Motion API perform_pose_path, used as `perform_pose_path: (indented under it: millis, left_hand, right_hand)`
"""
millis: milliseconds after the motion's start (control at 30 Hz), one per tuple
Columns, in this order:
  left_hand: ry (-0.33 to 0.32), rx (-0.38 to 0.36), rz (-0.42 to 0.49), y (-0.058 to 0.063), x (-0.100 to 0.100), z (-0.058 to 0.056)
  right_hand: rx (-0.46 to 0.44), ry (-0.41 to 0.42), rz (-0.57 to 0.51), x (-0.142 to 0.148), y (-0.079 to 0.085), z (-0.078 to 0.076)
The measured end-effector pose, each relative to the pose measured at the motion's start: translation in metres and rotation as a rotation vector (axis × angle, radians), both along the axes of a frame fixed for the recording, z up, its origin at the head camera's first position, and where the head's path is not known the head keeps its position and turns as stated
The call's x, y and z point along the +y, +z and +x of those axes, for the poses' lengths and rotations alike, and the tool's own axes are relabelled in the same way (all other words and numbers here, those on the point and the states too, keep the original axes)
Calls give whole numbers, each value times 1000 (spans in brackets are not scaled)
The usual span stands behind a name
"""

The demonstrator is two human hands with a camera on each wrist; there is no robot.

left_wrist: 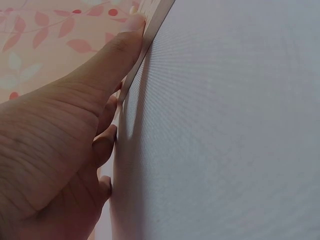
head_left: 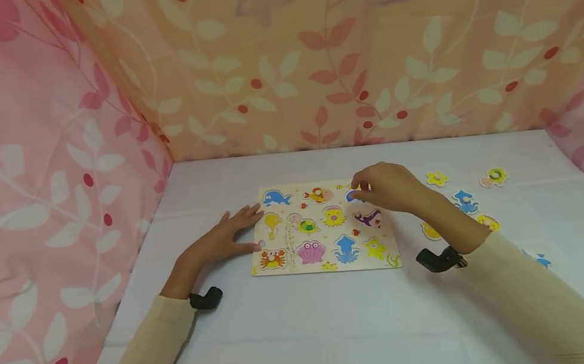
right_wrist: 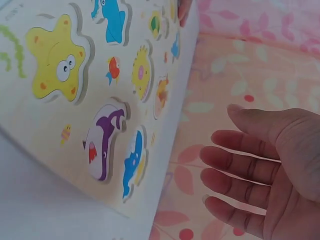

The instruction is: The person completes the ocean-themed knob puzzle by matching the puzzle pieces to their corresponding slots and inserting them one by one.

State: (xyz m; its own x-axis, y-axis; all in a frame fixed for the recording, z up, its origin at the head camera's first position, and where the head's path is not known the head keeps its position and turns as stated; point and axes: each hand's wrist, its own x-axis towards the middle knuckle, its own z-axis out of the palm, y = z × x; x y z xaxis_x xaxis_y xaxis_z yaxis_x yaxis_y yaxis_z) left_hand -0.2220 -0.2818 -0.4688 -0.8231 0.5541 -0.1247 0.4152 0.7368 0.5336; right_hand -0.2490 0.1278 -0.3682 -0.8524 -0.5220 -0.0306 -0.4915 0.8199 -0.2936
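A wooden sea-animal puzzle board (head_left: pixel 302 271) lies flat on the white table. My left hand (head_left: pixel 230 232) rests at its left edge, fingers spread; the left wrist view shows the thumb (left_wrist: pixel 117 50) touching the board's edge. My right hand (head_left: pixel 390 187) hovers by the upper right corner, over the blue whale (head_left: pixel 356 195). In the right wrist view this hand (right_wrist: pixel 280 165) has loosely extended fingers and holds nothing, apart from the blue whale (right_wrist: pixel 133 162). Below that whale is the purple whale (head_left: pixel 368 219). A crab (head_left: pixel 272 259) fills the lower left corner.
Loose puzzle pieces lie right of the board: a yellow starfish (head_left: pixel 437 178), a blue squid (head_left: pixel 465 202), a yellow and green piece (head_left: pixel 494 176) and several others, some partly behind the right forearm. Patterned cloth (head_left: pixel 281 87) hangs behind the table and along its sides.
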Motion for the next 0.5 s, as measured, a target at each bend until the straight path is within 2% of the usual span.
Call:
perform_pose_path:
  millis: [233, 500]
  left_hand:
    - [5, -3, -6, 1, 0, -2]
    - [10, -15, -20, 0, 1, -1]
  right_hand:
    - [12, -21, -19, 27, 8, 20]
    - [-23, -65, -3, 56, 9, 40]
